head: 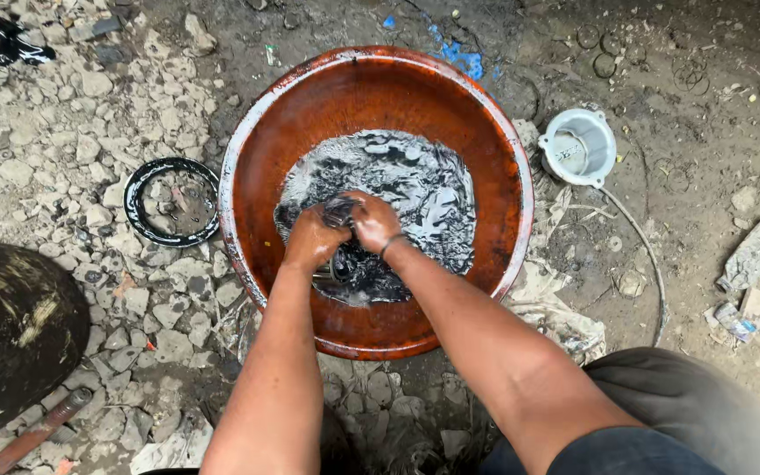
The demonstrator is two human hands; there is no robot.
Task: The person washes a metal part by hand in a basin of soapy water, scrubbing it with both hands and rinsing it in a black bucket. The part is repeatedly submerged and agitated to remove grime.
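Broken stones and packed dirt make up the ground (63, 132) all around me, rubble thick on the left side of the frame and flatter earth on the right. At the centre sits a big round rust-orange basin (301, 114), with a pool of dark, grey-streaked liquid (424, 193) in its bottom. Both my hands are down in that liquid, touching each other. My left hand (312, 239) is curled into a fist, and my right hand (373, 220) is closed too, a thin band on its wrist; between them they grip a small dark metal part (338, 213), though I cannot tell just what it is under the grime. More dark metal lies in the liquid just below my hands, half sunk.

Left of the basin, just beside its rim, a black ring (138, 207) lies flat on the stones. At the upper right of the frame a white round plastic cap (578, 145) rests on the dirt near the basin. A dark rounded object (10, 325) fills the lower left, with a reddish handle (32, 435) below it. At the right edge lies crumpled litter (754, 255), and my knee in grey cloth (688, 396) shows at the lower right.
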